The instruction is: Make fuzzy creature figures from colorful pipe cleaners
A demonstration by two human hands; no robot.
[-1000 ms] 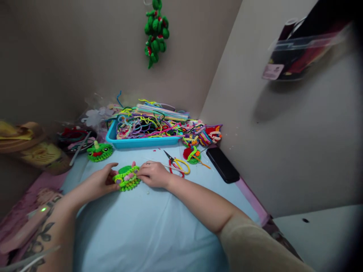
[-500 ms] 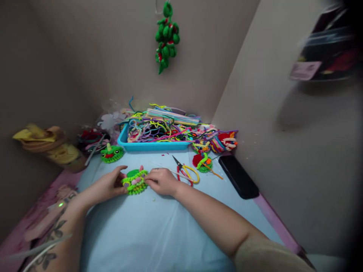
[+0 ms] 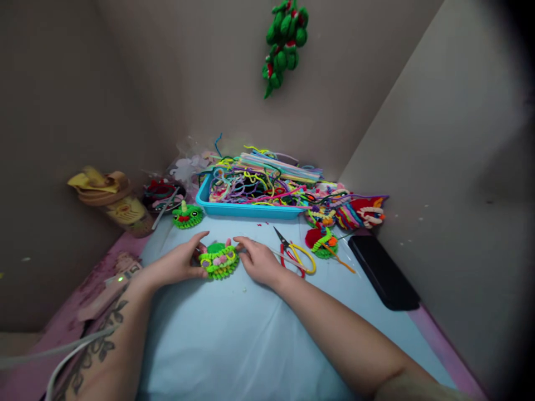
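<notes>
A small bright-green fuzzy figure [image 3: 219, 268], made of twisted chenille stems with pink bits and a darker green round top, sits between my hands on the pale blue cloth. My left hand [image 3: 184, 260] holds it by its left side, the thumb low and the index finger stretched upward. My right hand [image 3: 259, 262] is at its right edge, thumb and index finger apart; whether the fingertips press on it is hard to see. Scissors [image 3: 296, 253] with red and yellow handles lie right of my right hand.
Behind is a blue tray [image 3: 254, 211] heaped with colourful stems. A horned green figure [image 3: 187, 216] and a tilted cup [image 3: 125, 209] are left. A red-green figure [image 3: 321, 242] and black case [image 3: 382, 273] lie right. A green ornament [image 3: 286, 47] hangs on the wall.
My right hand has let its pinch on the figure's right side loosen, its fingers now spread. The left hand stays at the figure. The whole view has shifted, moving everything rightward in the picture.
</notes>
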